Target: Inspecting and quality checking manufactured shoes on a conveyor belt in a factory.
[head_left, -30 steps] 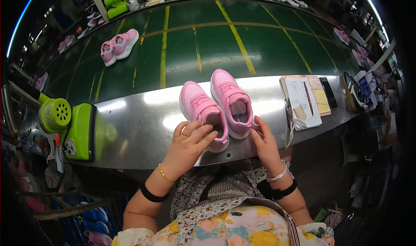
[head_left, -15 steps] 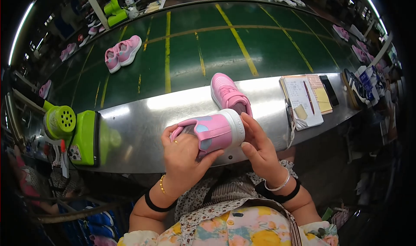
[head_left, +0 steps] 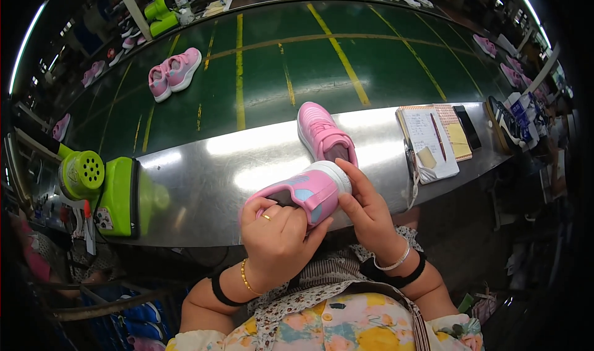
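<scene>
Above the near edge of the metal bench I hold a pink sneaker (head_left: 319,193) with a white sole and light blue heel patches. My left hand (head_left: 275,236) is closed round its collar, fingers reaching into the opening and thumb along the outside. At the white heel end of the sole, my right hand (head_left: 369,212) grips with its thumb and fingers. Just beyond lies a second pink sneaker (head_left: 323,128), resting upright on the metal with its toe pointing away; the held one partly overlaps it in view.
A lime-green machine (head_left: 120,196) stands on the bench at left. To the right lie an open notebook (head_left: 427,141) with a pen on it and a black phone (head_left: 467,128). A pair of pink sneakers (head_left: 175,74) sits on the green conveyor belt (head_left: 266,66) beyond.
The held sneaker has turned and tilted, so more of its opening faces me. My left hand has shifted right and its fingers have gone into the collar.
</scene>
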Tool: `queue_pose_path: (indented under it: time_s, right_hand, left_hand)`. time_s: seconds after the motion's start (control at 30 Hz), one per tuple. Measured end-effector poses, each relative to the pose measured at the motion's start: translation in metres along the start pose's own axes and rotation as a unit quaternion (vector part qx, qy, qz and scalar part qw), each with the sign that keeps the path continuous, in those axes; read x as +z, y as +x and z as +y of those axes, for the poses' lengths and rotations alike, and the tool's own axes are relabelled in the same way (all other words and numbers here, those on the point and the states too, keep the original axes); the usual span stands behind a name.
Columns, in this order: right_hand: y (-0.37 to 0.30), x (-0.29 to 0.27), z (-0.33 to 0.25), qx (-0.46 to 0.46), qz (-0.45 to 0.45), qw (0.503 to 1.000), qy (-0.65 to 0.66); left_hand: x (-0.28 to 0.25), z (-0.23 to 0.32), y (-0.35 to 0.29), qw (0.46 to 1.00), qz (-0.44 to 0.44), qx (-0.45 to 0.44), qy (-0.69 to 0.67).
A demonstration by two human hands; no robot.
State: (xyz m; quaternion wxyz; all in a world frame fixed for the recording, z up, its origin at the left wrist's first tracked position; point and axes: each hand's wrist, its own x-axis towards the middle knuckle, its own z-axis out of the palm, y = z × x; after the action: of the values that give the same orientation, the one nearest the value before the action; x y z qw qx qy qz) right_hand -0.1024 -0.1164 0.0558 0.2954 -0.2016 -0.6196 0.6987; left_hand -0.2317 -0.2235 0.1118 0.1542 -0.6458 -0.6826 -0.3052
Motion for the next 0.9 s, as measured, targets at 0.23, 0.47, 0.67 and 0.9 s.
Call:
queue_pose_path:
  time_s: [0.23, 0.47, 0.67, 0.9]
  right_hand:
    - [0.004, 0.006, 0.004, 0.048, -0.002, 0.990, 0.133]
    - [0.006, 0.004, 0.006, 0.099, 0.011, 0.986, 0.136]
    - [0.013, -0.005, 0.018, 0.111, 0.015, 0.991, -0.072]
    - [0.015, -0.010, 0.021, 0.076, 0.045, 0.995, 0.048]
  left_hand:
    - [0.003, 0.010, -0.002, 1.000, -0.012, 0.020, 0.004]
    - [0.008, 0.012, -0.008, 0.999, -0.031, 0.043, -0.007]
    - [0.017, 0.018, -0.018, 0.990, -0.049, 0.135, -0.007]
    - [0.007, -0.008, -0.005, 0.989, -0.073, 0.009, -0.127]
